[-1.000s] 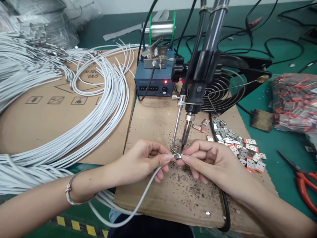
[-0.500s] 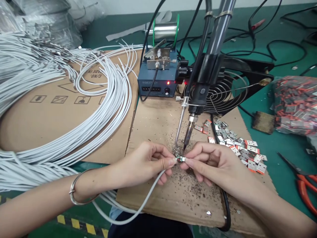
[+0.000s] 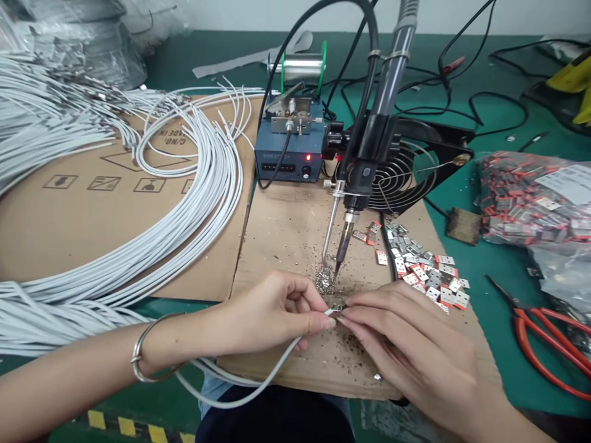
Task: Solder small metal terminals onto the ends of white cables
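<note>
My left hand [image 3: 281,311] pinches a white cable [image 3: 272,378] close to its end; the cable loops down toward my lap. At that end is a small USB connector [image 3: 338,307] with a bit of green showing. The fingertips of my right hand [image 3: 410,351] are closed on the connector's right side and cover most of it. Just beyond, the soldering iron [image 3: 342,246] points down with its tip apart from the connector. Beside it runs a thin metal solder feed tube [image 3: 330,231], ending over a small heap of solder bits [image 3: 324,280].
Loose USB plugs [image 3: 434,277] lie right of the iron, near a bag of plugs [image 3: 530,200] and red-handled scissors [image 3: 535,335]. Behind stand a blue solder feeder [image 3: 289,151], a solder spool [image 3: 302,67] and a black fan [image 3: 406,175]. Bundled white cables [image 3: 198,227] cover the left cardboard.
Both hands have drawn the connector slightly toward me, away from the iron's tip. My right hand has turned, its back now facing up. The view has shifted to the right.
</note>
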`<control>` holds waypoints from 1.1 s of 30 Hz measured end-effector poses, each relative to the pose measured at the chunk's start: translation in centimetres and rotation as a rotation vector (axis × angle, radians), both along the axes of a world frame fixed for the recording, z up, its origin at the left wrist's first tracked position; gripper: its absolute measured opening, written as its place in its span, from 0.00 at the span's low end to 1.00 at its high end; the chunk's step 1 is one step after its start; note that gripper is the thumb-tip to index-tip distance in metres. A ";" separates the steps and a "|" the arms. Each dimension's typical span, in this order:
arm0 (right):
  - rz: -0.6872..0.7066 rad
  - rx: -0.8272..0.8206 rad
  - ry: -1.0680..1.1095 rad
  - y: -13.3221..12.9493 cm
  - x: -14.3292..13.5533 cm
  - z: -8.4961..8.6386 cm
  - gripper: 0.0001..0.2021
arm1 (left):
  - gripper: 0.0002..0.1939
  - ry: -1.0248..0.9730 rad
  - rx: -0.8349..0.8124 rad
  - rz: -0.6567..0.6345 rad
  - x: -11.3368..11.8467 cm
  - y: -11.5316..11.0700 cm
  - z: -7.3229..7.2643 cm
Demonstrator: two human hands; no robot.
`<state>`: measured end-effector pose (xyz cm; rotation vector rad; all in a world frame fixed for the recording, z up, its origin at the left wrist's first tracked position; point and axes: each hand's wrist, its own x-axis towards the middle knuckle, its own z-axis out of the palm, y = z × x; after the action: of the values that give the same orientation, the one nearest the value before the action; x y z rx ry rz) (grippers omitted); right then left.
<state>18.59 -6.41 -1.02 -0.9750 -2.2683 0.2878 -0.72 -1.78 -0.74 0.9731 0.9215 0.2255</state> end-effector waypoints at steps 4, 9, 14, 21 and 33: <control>-0.010 -0.026 -0.005 -0.1 -0.2 -0.1 0.06 | 0.11 -0.004 0.007 -0.036 -0.1 -0.1 0.0; -0.070 -0.180 0.040 -0.5 -0.4 -0.1 0.08 | 0.11 0.001 0.064 -0.041 -0.1 -0.2 0.0; -0.228 -0.349 0.179 -0.5 -1.1 -0.2 0.05 | 0.10 0.061 0.238 -0.076 -0.2 -0.3 0.2; -0.265 -0.404 0.150 -0.8 -0.7 0.1 0.05 | 0.08 0.065 0.291 -0.070 -0.2 -0.5 0.3; -0.163 0.220 -0.127 -1.4 -0.9 0.8 0.07 | 0.12 -0.059 0.020 0.040 0.1 -1.0 0.4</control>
<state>17.74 -7.77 -0.21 -1.0777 -2.2579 -0.0947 -0.66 -2.74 -0.34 0.9621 0.8862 0.2959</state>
